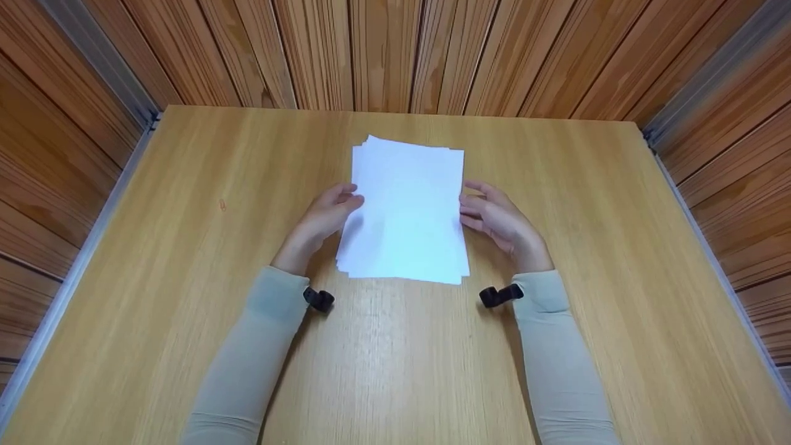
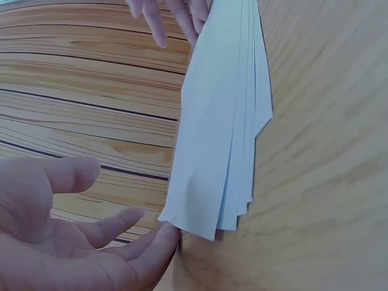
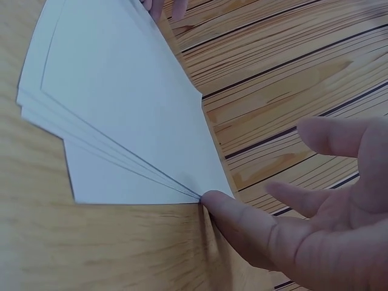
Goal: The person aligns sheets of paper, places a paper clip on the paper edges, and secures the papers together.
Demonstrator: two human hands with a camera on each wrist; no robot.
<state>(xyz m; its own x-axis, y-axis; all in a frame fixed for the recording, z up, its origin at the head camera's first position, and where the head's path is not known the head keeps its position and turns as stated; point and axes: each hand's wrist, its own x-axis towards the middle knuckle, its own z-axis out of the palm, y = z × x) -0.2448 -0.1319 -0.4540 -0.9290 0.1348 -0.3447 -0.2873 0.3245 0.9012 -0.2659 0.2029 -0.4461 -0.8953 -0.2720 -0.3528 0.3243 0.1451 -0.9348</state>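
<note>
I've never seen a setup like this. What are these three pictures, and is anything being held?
There's no robot here: you see a person's left hand and right hand, both bare. The wide picture comes from a camera worn on the head, looking forward and down. The two close-ups come from the left wrist camera and right wrist camera, each looking at that hand's work. On the wooden table is a stack of white paper with uneven edges; off to the left lies a small orange loop, perhaps a paper clip. Fingers of each hand touch a side of the stack, but the paper looks touched rather than gripped.
</note>
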